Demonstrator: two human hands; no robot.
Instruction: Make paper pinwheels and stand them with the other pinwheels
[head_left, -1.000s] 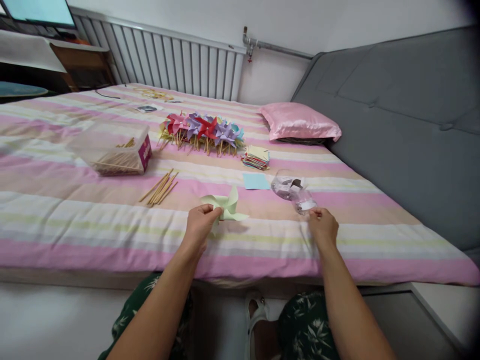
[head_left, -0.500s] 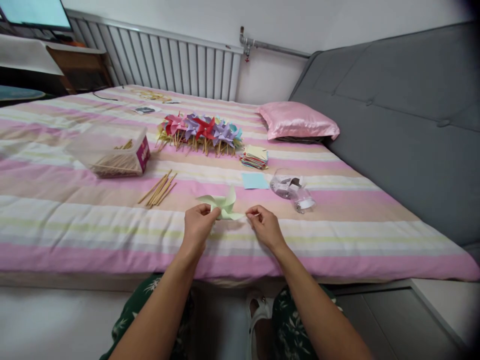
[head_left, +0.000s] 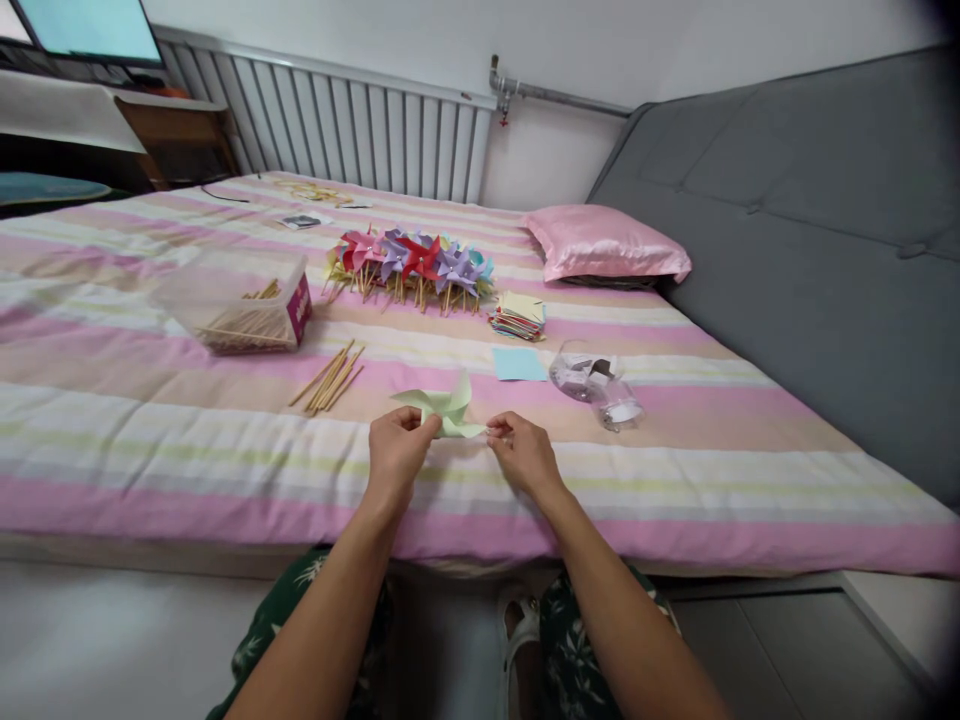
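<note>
A pale green paper pinwheel (head_left: 444,408) is held just above the striped bedspread (head_left: 150,440), near the bed's front edge. My left hand (head_left: 396,455) pinches it at its left side. My right hand (head_left: 521,453) is closed in a pinch at the pinwheel's right tip, holding something small that I cannot make out. A clear plastic bag (head_left: 596,382) with small parts lies to the right of my hands. A few wooden sticks (head_left: 330,377) lie loose to the left.
Further back lie a row of finished coloured pinwheels (head_left: 409,262), a stack of coloured paper squares (head_left: 517,316), a single blue square (head_left: 519,364) and a clear box of sticks (head_left: 240,304). A pink pillow (head_left: 607,252) rests against the grey headboard (head_left: 787,240).
My right hand left the plastic bag and moved left to the pinwheel's right tip. The left hand kept its hold on the pinwheel.
</note>
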